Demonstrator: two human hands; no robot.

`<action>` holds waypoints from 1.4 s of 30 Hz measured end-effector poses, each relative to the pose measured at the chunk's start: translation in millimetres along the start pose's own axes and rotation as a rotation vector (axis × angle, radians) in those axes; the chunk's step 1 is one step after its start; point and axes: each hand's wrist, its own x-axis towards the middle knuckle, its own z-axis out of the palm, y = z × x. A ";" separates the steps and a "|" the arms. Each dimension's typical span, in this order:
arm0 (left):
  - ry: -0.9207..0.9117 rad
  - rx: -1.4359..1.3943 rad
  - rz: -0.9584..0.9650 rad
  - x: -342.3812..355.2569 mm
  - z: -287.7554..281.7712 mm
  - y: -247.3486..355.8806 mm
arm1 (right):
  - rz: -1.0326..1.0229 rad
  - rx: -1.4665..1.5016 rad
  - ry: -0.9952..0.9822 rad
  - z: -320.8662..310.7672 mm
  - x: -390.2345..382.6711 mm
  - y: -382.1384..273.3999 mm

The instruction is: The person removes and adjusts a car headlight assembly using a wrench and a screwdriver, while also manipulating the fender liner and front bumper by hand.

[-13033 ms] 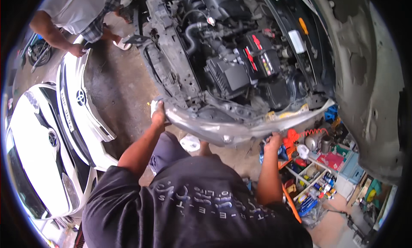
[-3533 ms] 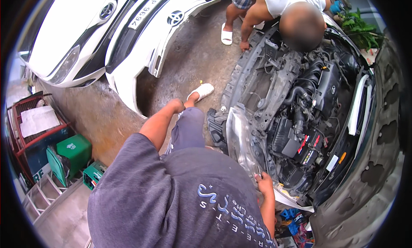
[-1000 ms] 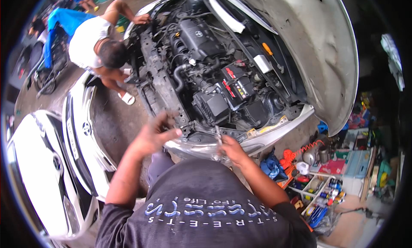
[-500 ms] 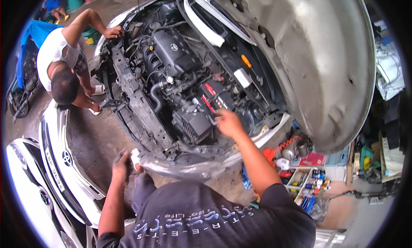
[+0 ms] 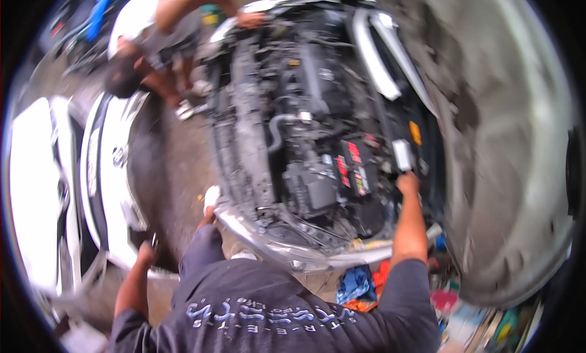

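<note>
My right hand (image 5: 409,182) reaches over the engine bay to the near end of a small white rectangular thing (image 5: 402,155) at the base of the windshield. Motion blur hides its fingers, and whether it grips that thing is unclear. Just beyond lies a screwdriver with an orange handle (image 5: 415,132). To the left of my reaching arm sits the car battery (image 5: 355,170), black with red markings, beside a black air filter box (image 5: 311,190). Low on the left, my left hand (image 5: 146,254) looks closed near a detached white bumper; what it holds, if anything, is blurred.
The raised hood (image 5: 510,139) fills the right side. A co-worker in a white shirt (image 5: 143,23) leans on the car's front at upper left. Detached white bumpers (image 5: 116,170) stand at left. Blue and orange cloths (image 5: 357,286) lie below the fender.
My right hand has moved from the battery to the white rectangular thing. My left hand has dropped down and left. The view has shifted, and the co-worker still leans on the car.
</note>
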 end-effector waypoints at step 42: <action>-0.181 -0.123 -0.186 -53.5 -47.1 61.4 | 0.250 -0.007 0.108 5.3 3.6 -31.3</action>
